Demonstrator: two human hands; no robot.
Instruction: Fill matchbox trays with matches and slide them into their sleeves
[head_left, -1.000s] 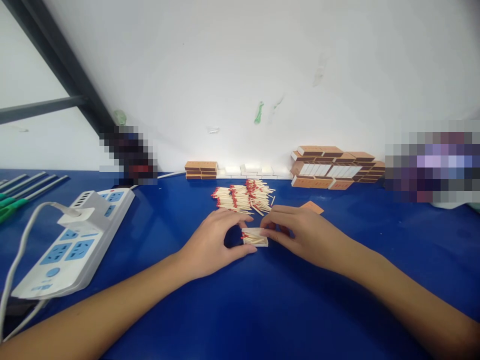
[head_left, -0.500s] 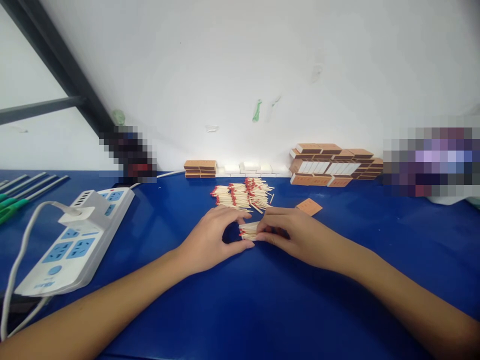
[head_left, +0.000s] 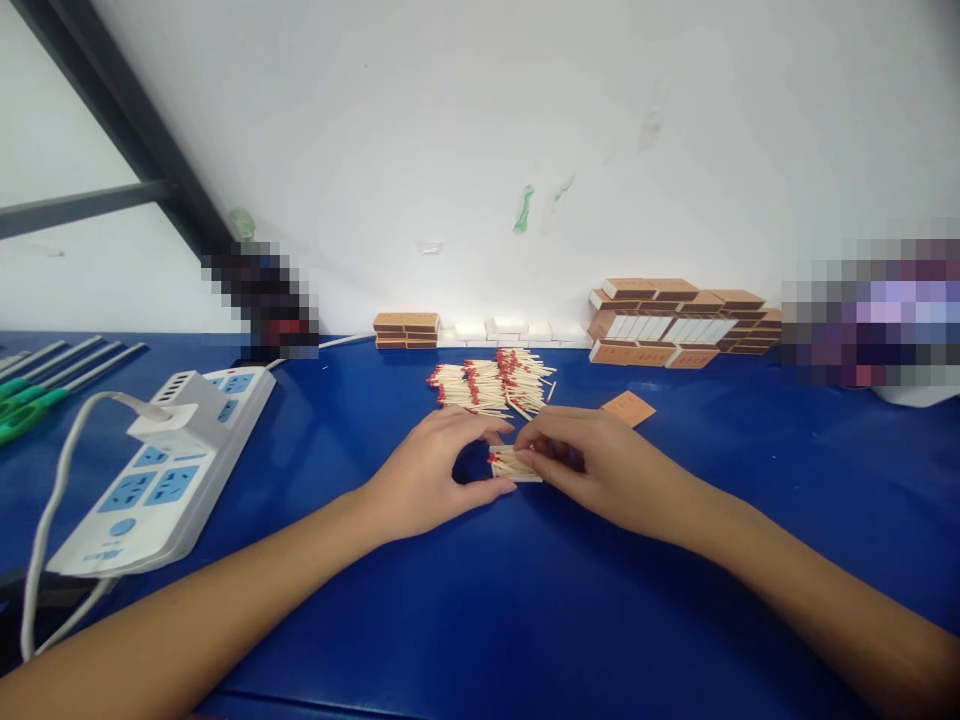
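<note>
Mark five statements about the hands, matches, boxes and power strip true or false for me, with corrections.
1. The small white tray between the hands holds matches. True.
2. The right hand rests on the power strip. False: the right hand is at the tray's right end.
3. The power strip lies on the right. False: the power strip lies on the left.
4. The loose pile of matches is nearer the wall than the tray. True.
5. All match heads are green. False: they are red.
</note>
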